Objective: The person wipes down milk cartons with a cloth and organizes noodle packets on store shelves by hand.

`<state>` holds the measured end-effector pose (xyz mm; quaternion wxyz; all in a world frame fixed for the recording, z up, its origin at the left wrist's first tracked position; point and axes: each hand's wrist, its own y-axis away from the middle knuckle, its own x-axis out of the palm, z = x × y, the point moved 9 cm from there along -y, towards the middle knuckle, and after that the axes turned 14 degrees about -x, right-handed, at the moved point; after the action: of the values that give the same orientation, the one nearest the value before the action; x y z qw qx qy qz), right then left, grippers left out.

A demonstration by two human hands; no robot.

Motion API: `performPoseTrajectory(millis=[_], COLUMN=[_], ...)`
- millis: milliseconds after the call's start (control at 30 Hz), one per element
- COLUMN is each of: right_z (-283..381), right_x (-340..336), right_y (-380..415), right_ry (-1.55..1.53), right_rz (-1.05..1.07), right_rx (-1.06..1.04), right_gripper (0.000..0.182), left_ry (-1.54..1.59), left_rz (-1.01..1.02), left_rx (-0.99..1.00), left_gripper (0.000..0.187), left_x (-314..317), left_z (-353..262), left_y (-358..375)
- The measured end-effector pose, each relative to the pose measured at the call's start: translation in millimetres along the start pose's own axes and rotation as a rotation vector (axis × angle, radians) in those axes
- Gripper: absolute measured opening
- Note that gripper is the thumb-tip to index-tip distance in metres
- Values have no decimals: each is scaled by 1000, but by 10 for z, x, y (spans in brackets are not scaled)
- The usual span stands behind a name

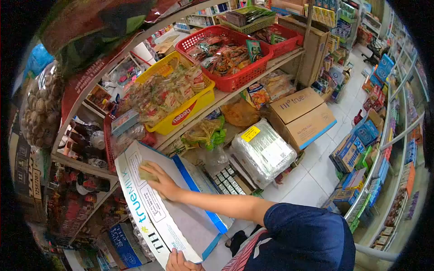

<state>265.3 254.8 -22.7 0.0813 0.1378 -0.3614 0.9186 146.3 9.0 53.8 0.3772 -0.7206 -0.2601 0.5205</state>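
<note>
A white milk carton [149,198] with "TH true MILK" printing and blue edges lies tilted in front of me, its hollow side facing my body. My right hand [162,180] rests on its printed panel, fingers pressed over a small yellowish pad [148,171], perhaps a sponge or folded cloth. At the bottom of the view, my left hand [181,262] has bent fingers closed over the carton's near edge. Part of that hand is cut off by the frame.
Above the carton, a shelf bears a yellow basket [181,118] and a red basket [239,81] of packets. A plastic-wrapped bundle [266,153] and a brown carton [307,119] stand beyond. Glass-fronted shelves [384,180] line the right. A bag of brown round goods [41,106] hangs left.
</note>
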Motion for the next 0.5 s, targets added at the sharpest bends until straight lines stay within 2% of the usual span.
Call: performPoseTrajectory(millis=[67, 100, 133, 200, 333, 400, 467, 500], right_z=[-109, -145, -327, -620, -1030, -1093, -997, -836], right_x=[166, 110, 72, -46, -282, -333, -290, -320], right_y=[-282, -340, -297, -52, 804, 1417, 1875, 2028], right_ry=[56, -64, -175, -228, -139, -203, -286, -108], right_rz=[119, 40, -40, -174, -260, -306, -330, -321], right_rx=[-115, -104, 91, 318, 396, 548, 603, 546], right_gripper=[44, 39, 39, 39, 45, 48, 49, 46], left_ry=[7, 30, 32, 42, 87, 88, 74, 67], left_rz=[-9, -9, 60, 52, -1, -6, -15, -29], left_rx=[-1, -6, -61, -57, -64, -52, -51, -43], left_gripper=[41, 41, 38, 38, 36, 36, 36, 37], left_x=[-16, 5, 92, 110, 103, 81, 77, 65], left_z=[26, 58, 277, 318, 301, 265, 236, 225], left_y=[11, 37, 208, 235, 242, 224, 191, 180])
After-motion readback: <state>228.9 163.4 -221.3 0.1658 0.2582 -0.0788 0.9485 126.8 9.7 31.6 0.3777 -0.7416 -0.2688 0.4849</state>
